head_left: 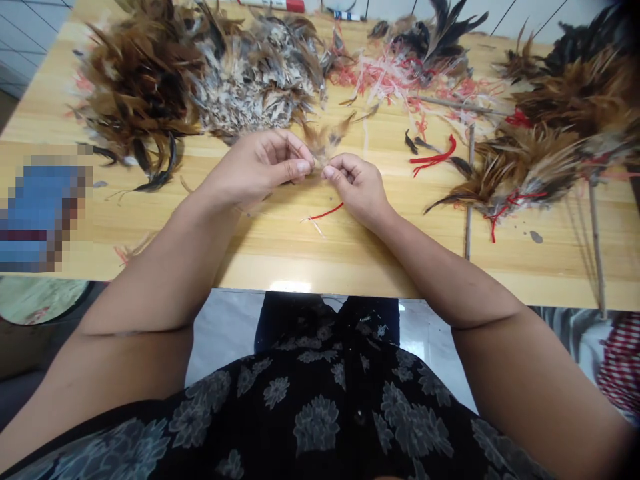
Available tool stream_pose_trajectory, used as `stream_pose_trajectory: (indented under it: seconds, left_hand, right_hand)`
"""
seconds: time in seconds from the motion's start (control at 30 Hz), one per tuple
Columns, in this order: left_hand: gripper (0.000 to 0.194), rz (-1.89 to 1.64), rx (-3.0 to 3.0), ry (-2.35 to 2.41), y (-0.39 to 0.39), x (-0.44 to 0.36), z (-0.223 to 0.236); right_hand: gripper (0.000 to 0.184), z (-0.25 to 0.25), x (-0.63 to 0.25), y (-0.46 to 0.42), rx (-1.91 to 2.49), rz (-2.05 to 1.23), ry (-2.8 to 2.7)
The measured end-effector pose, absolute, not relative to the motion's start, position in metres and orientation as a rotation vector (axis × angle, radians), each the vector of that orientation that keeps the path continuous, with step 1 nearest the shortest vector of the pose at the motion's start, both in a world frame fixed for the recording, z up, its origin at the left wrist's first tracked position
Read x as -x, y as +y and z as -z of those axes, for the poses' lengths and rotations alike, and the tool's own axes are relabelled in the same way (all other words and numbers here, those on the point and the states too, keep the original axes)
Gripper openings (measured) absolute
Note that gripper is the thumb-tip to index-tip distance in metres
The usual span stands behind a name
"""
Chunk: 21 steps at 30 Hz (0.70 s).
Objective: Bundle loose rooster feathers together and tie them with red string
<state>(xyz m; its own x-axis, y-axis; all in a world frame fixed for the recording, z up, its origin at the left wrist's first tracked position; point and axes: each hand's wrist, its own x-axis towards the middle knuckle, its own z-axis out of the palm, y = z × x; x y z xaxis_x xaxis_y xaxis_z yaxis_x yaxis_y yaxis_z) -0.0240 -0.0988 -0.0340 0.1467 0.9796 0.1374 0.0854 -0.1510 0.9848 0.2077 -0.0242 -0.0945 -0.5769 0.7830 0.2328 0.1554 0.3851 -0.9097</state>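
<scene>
Over the table's middle, my left hand (267,163) and my right hand (357,187) meet with thumbs and fingers pinched. Between them stands a small tuft of brown feathers (327,141), its fluffy lower end at the fingertips of both hands. The quill ends are mostly hidden by the fingers. Below my right hand a short red string (327,212) lies with a few pale strands at its end. Just behind my left hand is a heap of grey-white feathers (255,80), beside a heap of brown feathers (143,73).
Bundled brown feathers (525,160) tied with red string lie at the right, near thin sticks (469,200). Loose red strings (435,159) and a tangle of pink and white strands (385,73) are on the wooden table (280,260). Markers (285,5) lie at the back; a blurred-out object (43,213) is left.
</scene>
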Motion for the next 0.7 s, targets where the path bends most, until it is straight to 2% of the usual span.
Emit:
stream_pose_trajectory:
  seconds: [0.27,0.7]
  left_hand:
    - [0.057,-1.197,-1.253,0.956,-0.104,0.011,0.026]
    - [0.071,-1.127,-1.212,0.908,-0.100,0.017,0.032]
  right_hand:
    - [0.055,0.100,-0.207,-0.017,0.807,-1.223,-1.897]
    - [0.067,0.100,-0.207,-0.017,0.768,-1.275,-1.935]
